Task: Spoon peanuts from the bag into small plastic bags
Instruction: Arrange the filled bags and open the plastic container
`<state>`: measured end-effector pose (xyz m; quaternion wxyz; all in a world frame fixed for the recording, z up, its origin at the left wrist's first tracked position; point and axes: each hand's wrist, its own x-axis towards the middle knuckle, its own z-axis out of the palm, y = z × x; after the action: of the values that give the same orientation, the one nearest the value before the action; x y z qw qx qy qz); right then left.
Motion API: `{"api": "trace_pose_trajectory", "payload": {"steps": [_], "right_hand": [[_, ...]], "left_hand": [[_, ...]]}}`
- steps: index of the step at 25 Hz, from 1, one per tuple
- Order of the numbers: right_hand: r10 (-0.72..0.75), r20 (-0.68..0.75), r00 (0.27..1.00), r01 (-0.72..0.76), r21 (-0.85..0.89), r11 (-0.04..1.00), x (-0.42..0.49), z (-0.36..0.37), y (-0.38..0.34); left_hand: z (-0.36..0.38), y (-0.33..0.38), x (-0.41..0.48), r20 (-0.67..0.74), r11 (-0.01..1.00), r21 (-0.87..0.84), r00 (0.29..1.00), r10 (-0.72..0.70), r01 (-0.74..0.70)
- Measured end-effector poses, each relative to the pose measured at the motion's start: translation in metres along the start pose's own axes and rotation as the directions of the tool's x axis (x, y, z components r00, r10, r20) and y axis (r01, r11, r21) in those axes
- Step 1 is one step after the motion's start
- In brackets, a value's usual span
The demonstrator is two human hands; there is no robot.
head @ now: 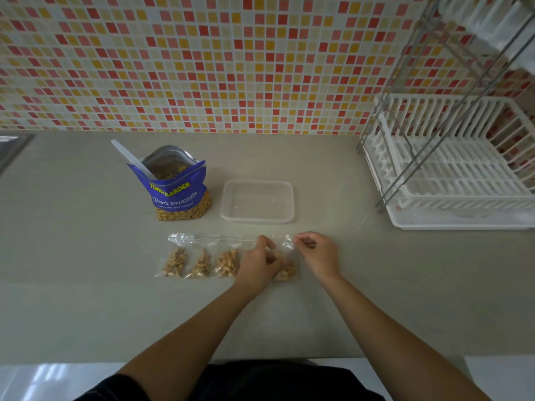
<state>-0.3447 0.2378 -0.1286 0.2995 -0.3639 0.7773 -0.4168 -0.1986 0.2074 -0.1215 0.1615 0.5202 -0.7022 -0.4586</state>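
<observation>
- Fingers (301, 238) of my left hand (256, 263) and right hand (317, 253) pinch the top of a small plastic bag (287, 272) of peanuts, midway between the worktop's (86, 256) front and back edges
- Three filled bags (201, 264) lie just left of it
- The peanut bag (176, 195), spoon (130, 157) inside, stands nearer the back edge

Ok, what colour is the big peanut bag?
The peanut bag is blue with yellow and white lettering and a clear window at its base; the head view shows it.
</observation>
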Motion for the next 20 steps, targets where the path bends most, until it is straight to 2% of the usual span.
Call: {"api": "trace_pose_trajectory", "payload": {"steps": [3, 5, 9, 11, 13, 16, 20], "right_hand": [[-0.034, 0.011, 0.999, 0.036, -0.153, 0.988, 0.002, 0.005, -0.001], [-0.038, 0.024, 0.999, 0.042, -0.215, 0.976, 0.003, 0.009, 0.0], [-0.123, 0.014, 0.992, 0.12, -0.344, 0.931, 0.0, 0.013, 0.002], [-0.207, 0.105, 0.973, 0.232, -0.363, 0.903, -0.002, 0.019, -0.002], [-0.248, 0.226, 0.942, 0.321, -0.391, 0.863, -0.002, 0.031, -0.006], [-0.182, 0.297, 0.937, 0.316, -0.503, 0.804, -0.001, 0.047, -0.011], [-0.184, 0.253, 0.95, 0.292, -0.5, 0.815, 0.003, 0.05, -0.016]], "left_hand": [[0.008, 0.002, 0.001, -0.03, 0.935, 0.345, 0.995, 0.099, -0.083], [0.008, 0.004, 0.001, -0.011, 0.888, 0.44, 0.988, 0.152, -0.132], [-0.015, -0.001, 0.007, -0.101, 0.888, 0.438, 0.973, 0.206, -0.143], [-0.03, -0.013, 0.016, -0.115, 0.873, 0.473, 0.974, 0.195, -0.119], [-0.039, -0.024, 0.025, -0.054, 0.842, 0.525, 0.982, 0.182, -0.127], [-0.04, -0.028, 0.029, 0.026, 0.781, 0.611, 0.989, 0.142, -0.128], [-0.036, -0.027, 0.031, -0.016, 0.768, 0.63, 0.987, 0.159, -0.113]]}}
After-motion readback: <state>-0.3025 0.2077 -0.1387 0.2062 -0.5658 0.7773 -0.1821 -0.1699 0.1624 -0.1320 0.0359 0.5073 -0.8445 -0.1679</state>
